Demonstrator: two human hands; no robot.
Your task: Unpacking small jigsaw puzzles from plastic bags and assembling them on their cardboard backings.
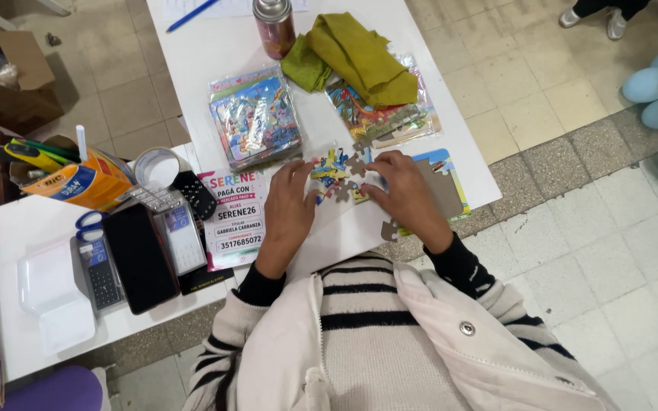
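A small heap of colourful jigsaw pieces lies on the white table, some face down and brown. My left hand rests flat with its fingertips on the left side of the heap. My right hand lies on the right side, fingers touching the pieces, partly covering a brown puzzle tray with a colourful border. One loose brown piece sits near the table edge by my right wrist. I cannot tell whether either hand grips a piece.
Two wrapped puzzles, a yellow-green cloth, a metal can and a blue pen lie further back. To the left are a printed card, a dark phone, card readers, a calculator, tape and a pen box.
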